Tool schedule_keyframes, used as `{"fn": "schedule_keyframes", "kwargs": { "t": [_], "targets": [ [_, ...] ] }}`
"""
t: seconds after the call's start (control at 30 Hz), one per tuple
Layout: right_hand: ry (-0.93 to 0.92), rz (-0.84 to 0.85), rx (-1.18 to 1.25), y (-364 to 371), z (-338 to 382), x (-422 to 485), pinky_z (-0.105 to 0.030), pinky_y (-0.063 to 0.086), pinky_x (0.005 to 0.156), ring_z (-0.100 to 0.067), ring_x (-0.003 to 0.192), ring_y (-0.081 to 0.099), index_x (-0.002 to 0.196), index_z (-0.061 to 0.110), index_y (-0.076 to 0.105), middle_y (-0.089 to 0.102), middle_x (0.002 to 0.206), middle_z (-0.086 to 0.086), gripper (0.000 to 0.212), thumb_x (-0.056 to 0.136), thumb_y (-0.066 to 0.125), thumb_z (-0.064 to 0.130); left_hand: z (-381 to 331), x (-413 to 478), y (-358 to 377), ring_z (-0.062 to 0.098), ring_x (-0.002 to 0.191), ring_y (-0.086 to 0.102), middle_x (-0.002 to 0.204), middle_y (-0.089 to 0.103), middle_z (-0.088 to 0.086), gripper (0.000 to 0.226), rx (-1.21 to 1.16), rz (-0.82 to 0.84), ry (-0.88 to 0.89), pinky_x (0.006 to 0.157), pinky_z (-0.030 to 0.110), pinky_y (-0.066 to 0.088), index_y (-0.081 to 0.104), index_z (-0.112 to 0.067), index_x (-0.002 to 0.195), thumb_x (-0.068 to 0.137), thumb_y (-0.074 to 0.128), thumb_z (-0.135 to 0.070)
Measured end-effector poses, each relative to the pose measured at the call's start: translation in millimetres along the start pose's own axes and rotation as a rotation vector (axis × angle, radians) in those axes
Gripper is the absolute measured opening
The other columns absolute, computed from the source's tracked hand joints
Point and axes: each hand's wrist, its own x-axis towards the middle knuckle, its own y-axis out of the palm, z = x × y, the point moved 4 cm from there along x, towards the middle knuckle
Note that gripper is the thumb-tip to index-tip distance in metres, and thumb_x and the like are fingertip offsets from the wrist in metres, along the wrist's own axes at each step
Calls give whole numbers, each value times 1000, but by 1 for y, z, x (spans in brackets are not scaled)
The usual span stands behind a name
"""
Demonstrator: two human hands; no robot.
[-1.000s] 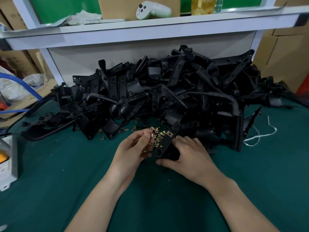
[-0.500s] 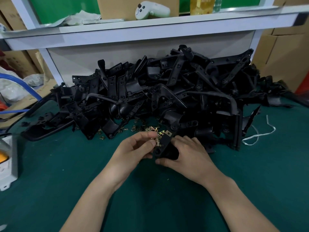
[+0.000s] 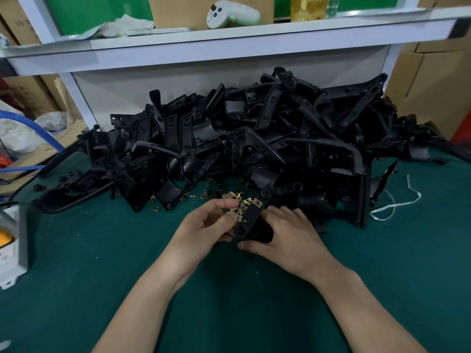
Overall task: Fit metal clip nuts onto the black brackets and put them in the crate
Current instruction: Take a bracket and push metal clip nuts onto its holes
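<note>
Green table cloth (image 3: 102, 250) is spread below. At centre one bracket (image 3: 248, 221) is gripped by the curled right hand (image 3: 288, 233), and a clip nut (image 3: 239, 218) is pinched against it by the left hand (image 3: 204, 225). At 12 o'clock a big pile (image 3: 254, 149) is judged still undone; no crate is seen.

Both bare forearms reach forward and meet in the middle. The right hand (image 3: 288, 235) curls round a black bracket (image 3: 251, 220) from the right, thumb underneath. The left hand (image 3: 204, 230), fingers bent, pinches a small clip nut (image 3: 239, 219) at the black bracket's left edge.
</note>
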Motion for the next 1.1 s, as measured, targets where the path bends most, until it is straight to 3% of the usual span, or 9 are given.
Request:
{"fn": "schedule_keyframes", "kwargs": {
  "t": [0.13,0.27,0.37,0.47,0.6,0.8,1.1],
  "targets": [
    [-1,0,5,0,0,0,-26,28,87,-2,92,36,125,38,55,48,99,23,76,74,35,90,-1,0,1,11,90,70,96,76,1,17,-9,-13,-5,79,24,56,76,-35,107,91,72,-31],
    [-6,-1,4,1,0,1,-26,28,87,-2,92,36,127,38,55,51,103,23,79,73,32,92,1,0,4,10,88,70,96,77,0,37,-41,-41,0,78,23,56,78,-32,101,70,78,-52],
    [-11,-5,11,2,-1,1,-26,25,84,-2,91,35,126,38,55,51,104,23,81,72,31,92,2,1,4,8,81,67,91,77,-1,39,-28,-67,15,74,19,55,79,-28,96,68,78,-56],
    [-13,-8,23,3,-2,1,-25,24,84,-2,93,37,128,40,55,53,106,23,80,71,33,91,0,0,2,5,73,63,84,75,-3,34,27,-81,35,65,13,49,79,-29,93,70,77,-55],
    [-6,12,18,5,-3,2,-26,26,85,-3,96,40,129,40,56,54,107,22,78,73,36,90,-3,-2,2,4,77,67,85,77,-3,25,72,-93,56,72,12,51,79,-32,88,72,76,-50],
    [9,15,21,6,-3,2,-26,28,88,-3,96,38,129,41,57,55,107,21,80,71,35,91,-6,-4,4,-5,71,66,81,76,-13,5,143,-143,77,66,7,47,79,-29,84,85,76,-33],
    [6,15,17,7,-3,2,-28,29,89,-4,98,39,128,39,58,57,107,19,74,75,42,88,-7,-6,5,-3,79,69,88,78,-12,4,200,-167,88,69,7,48,78,-26,86,89,75,-26]
  ]
}}
